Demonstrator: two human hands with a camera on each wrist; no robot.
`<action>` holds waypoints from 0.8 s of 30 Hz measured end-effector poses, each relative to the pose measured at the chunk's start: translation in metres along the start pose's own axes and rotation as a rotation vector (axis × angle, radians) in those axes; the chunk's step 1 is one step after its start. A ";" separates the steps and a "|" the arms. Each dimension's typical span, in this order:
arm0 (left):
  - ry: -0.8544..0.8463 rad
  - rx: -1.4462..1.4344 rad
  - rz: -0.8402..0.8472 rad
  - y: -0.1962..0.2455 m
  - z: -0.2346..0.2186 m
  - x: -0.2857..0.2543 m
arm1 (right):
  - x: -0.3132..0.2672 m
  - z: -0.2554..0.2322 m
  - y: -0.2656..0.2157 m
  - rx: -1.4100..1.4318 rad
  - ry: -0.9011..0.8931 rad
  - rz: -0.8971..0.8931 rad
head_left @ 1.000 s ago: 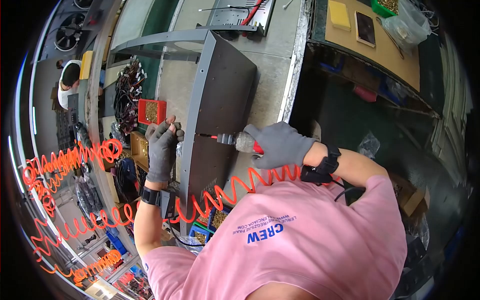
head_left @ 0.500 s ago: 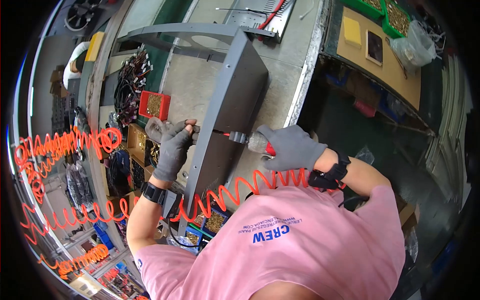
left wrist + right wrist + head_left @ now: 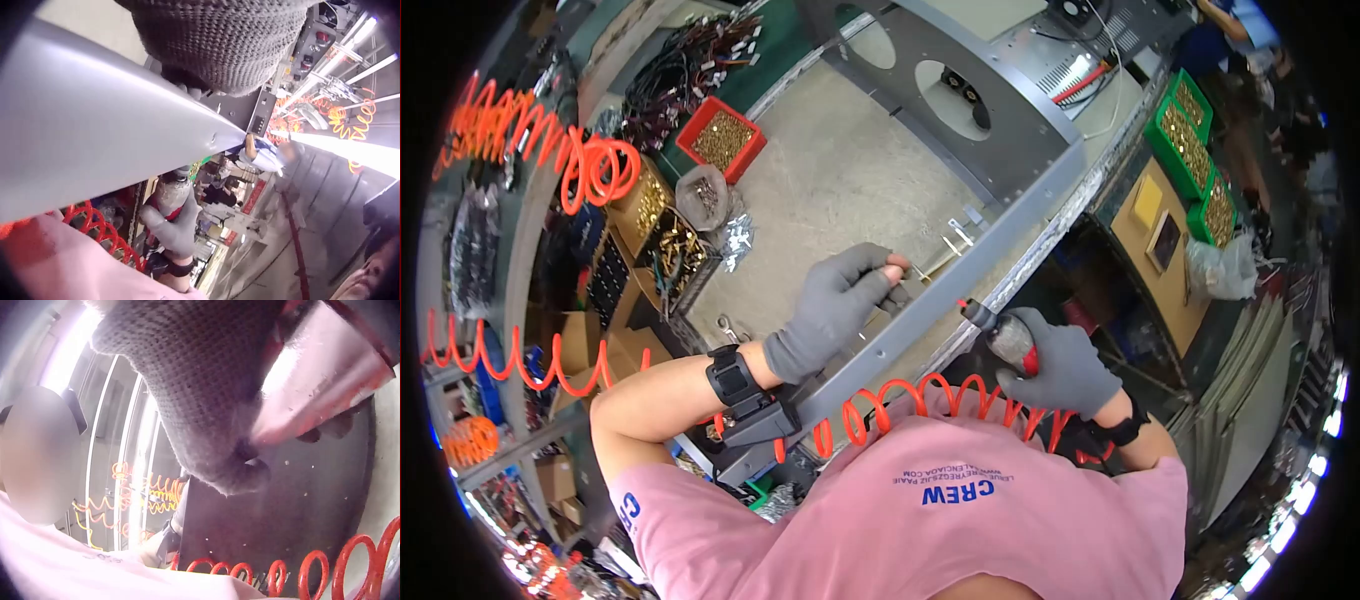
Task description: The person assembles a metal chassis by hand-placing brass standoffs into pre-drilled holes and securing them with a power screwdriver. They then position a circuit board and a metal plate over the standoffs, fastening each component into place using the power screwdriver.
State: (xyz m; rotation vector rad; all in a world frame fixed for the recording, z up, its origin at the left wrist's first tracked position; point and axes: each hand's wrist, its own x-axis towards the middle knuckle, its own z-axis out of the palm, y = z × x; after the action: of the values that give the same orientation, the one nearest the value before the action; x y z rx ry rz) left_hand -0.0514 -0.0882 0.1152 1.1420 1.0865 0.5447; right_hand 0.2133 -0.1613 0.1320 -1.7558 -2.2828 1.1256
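While grip (image 3: 1060, 365) clasps driver (image 3: 1011, 343), red bin (image 3: 748, 161) holds hardware (image 3: 721, 138).

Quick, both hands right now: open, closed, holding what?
Left hand: fingers bent beside the panel; can't tell whether it holds anything.
Right hand: closed, holding the driver.

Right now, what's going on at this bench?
A person in a pink shirt has both gloved hands at a gray metal housing. The right hand grips a power driver on the housing's outer side; whether its tip touches isn't clear. The left hand is on the inner side; whether it holds a small part can't be made out. A red bin sits beyond.
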 end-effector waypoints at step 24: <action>-0.070 0.082 0.380 -0.011 0.003 -0.015 | 0.007 -0.050 -0.024 -0.303 -0.094 0.022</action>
State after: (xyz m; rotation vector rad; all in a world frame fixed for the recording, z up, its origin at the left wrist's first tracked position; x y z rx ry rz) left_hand -0.0571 -0.1054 0.1114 1.4413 0.8405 0.7542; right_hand 0.2134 -0.1317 0.1796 -1.8648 -2.6146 0.9229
